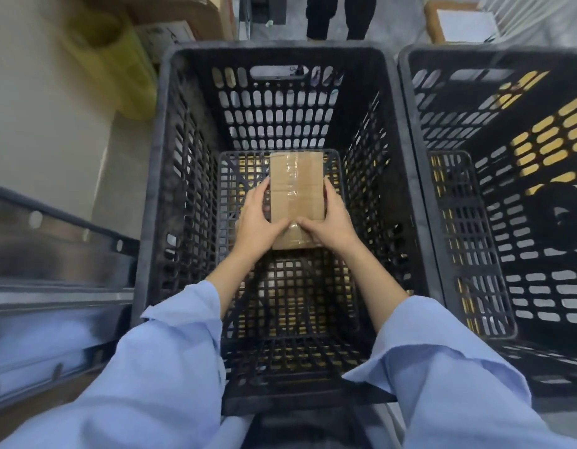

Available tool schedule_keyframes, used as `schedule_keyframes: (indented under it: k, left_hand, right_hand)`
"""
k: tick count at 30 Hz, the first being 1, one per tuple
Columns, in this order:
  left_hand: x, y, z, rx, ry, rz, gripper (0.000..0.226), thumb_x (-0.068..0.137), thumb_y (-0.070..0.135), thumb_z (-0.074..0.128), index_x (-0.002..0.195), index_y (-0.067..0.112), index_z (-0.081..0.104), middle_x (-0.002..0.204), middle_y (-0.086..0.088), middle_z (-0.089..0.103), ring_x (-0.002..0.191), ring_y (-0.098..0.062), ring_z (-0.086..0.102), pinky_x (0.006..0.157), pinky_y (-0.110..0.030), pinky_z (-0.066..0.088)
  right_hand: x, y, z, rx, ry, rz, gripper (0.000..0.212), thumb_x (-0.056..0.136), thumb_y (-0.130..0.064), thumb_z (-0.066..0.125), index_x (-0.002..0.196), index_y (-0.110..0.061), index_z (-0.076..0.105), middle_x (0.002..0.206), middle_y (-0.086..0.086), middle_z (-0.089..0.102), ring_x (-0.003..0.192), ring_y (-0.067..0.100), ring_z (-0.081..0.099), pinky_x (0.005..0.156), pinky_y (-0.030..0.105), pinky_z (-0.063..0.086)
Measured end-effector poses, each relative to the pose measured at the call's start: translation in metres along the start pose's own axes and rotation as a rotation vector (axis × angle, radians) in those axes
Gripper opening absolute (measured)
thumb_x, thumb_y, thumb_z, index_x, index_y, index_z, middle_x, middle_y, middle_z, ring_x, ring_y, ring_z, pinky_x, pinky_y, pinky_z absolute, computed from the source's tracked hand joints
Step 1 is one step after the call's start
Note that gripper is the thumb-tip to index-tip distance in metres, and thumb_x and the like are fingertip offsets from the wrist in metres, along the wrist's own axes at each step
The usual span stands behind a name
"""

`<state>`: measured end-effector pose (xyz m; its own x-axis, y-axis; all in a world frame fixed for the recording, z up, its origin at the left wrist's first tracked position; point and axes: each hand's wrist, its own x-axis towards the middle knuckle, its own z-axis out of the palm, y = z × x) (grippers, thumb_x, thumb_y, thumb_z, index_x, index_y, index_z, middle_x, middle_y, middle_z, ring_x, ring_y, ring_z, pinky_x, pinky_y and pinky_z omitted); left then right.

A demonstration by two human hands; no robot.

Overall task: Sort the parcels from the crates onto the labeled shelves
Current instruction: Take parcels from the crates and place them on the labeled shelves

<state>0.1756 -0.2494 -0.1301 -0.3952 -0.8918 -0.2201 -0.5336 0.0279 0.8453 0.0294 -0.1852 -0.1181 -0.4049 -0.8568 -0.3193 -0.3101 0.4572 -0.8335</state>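
Both hands are reaching down into a black slotted crate (183,163) and gripping 1 taped cardboard parcel (296,186) between them. The left hand (259,218) is wrapping the parcel's left edge, fingers curled along the side and thumb lying over the near end. The right hand (332,218) is mirroring it on the right edge. The parcel is sitting toward the far end of the crate's floor. A second black crate (420,176) is standing just beside it on the right.
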Motion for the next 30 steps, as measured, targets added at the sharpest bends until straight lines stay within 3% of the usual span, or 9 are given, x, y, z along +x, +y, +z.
schedule_keyframes:
  k: [2, 6, 10, 13, 15, 19, 23, 27, 30]
  left_hand:
    - [0.0, 0.009, -0.011, 0.022, 0.055, 0.058, 0.085, 0.076, 0.023, 0.078, 0.149, 0.026, 0.035, 0.142, 0.004, 0.043, 0.119, -0.013, 0.052, 0.102, -0.047, 0.045]
    - [-0.007, 0.028, -0.032, 0.02, 0.12, 0.142, 0.078, 0.078, 0.018, 0.077, 0.144, 0.029, 0.039, 0.138, 0.011, 0.048, 0.101, -0.006, 0.057, 0.093, -0.041, 0.051]
    - [-0.021, 0.049, -0.048, 0.066, 0.181, 0.191, 0.073, 0.08, 0.019, 0.076, 0.14, 0.034, 0.037, 0.131, 0.025, 0.05, 0.111, 0.001, 0.054, 0.098, -0.041, 0.047]
    - [-0.036, 0.064, -0.056, 0.071, 0.242, 0.23, 0.074, 0.08, 0.016, 0.076, 0.141, 0.029, 0.037, 0.135, 0.02, 0.052, 0.121, 0.001, 0.05, 0.103, -0.043, 0.045]
    - [-0.05, 0.076, -0.061, 0.097, 0.317, 0.241, 0.079, 0.079, 0.018, 0.077, 0.144, 0.032, 0.035, 0.137, 0.018, 0.051, 0.125, -0.004, 0.05, 0.103, -0.044, 0.045]
    - [-0.083, 0.102, -0.064, 0.153, 0.463, 0.237, 0.083, 0.082, 0.022, 0.074, 0.15, 0.036, 0.028, 0.145, 0.012, 0.046, 0.128, -0.009, 0.048, 0.101, -0.049, 0.046]
    - [-0.129, 0.123, -0.055, 0.181, 0.634, 0.227, 0.08, 0.085, 0.022, 0.073, 0.151, 0.03, 0.031, 0.138, 0.002, 0.048, 0.12, -0.012, 0.051, 0.099, -0.049, 0.048]
    - [-0.181, 0.14, -0.037, 0.129, 0.814, 0.225, 0.069, 0.087, 0.018, 0.073, 0.147, 0.022, 0.039, 0.134, 0.001, 0.048, 0.119, -0.007, 0.05, 0.104, -0.035, 0.046]
    - [-0.225, 0.154, -0.021, 0.071, 0.944, 0.23, 0.063, 0.088, 0.017, 0.071, 0.141, 0.031, 0.041, 0.133, 0.01, 0.046, 0.116, 0.003, 0.051, 0.099, -0.018, 0.045]
  right_hand:
    - [0.0, -0.013, -0.004, 0.021, 0.015, -0.042, 0.101, 0.076, -0.013, 0.081, 0.156, -0.024, 0.021, 0.145, 0.003, 0.042, 0.131, 0.01, 0.038, 0.107, 0.032, 0.033]
    - [-0.004, -0.036, -0.014, 0.009, 0.018, -0.106, 0.106, 0.078, -0.017, 0.082, 0.158, -0.025, 0.013, 0.146, 0.005, 0.038, 0.129, 0.01, 0.037, 0.105, 0.028, 0.031]
    - [-0.014, -0.06, -0.024, 0.104, 0.01, -0.143, 0.106, 0.083, -0.013, 0.077, 0.158, -0.025, 0.003, 0.154, 0.007, 0.03, 0.14, 0.021, 0.036, 0.116, 0.048, 0.032]
    - [-0.023, -0.076, -0.03, 0.09, -0.011, -0.209, 0.101, 0.085, -0.015, 0.075, 0.158, -0.026, 0.006, 0.149, 0.008, 0.034, 0.131, 0.017, 0.04, 0.113, 0.042, 0.033]
    - [-0.03, -0.084, -0.035, 0.078, -0.03, -0.278, 0.098, 0.086, -0.019, 0.074, 0.158, -0.027, 0.007, 0.147, 0.005, 0.035, 0.122, 0.011, 0.04, 0.105, 0.033, 0.033]
    - [-0.045, -0.096, -0.051, 0.089, -0.089, -0.402, 0.091, 0.089, -0.026, 0.072, 0.157, -0.029, 0.012, 0.144, 0.002, 0.038, 0.112, 0.005, 0.041, 0.097, 0.027, 0.035]
    - [-0.067, -0.101, -0.069, 0.15, -0.199, -0.549, 0.082, 0.088, -0.026, 0.072, 0.153, -0.028, 0.022, 0.142, 0.001, 0.041, 0.125, 0.011, 0.046, 0.106, 0.046, 0.043]
    - [-0.094, -0.102, -0.086, 0.195, -0.339, -0.697, 0.072, 0.09, -0.026, 0.071, 0.146, -0.031, 0.027, 0.139, 0.0, 0.044, 0.125, 0.015, 0.047, 0.104, 0.049, 0.045]
    - [-0.119, -0.103, -0.098, 0.279, -0.488, -0.793, 0.065, 0.09, -0.021, 0.071, 0.134, -0.044, 0.029, 0.139, 0.0, 0.045, 0.125, 0.018, 0.05, 0.103, 0.043, 0.048]
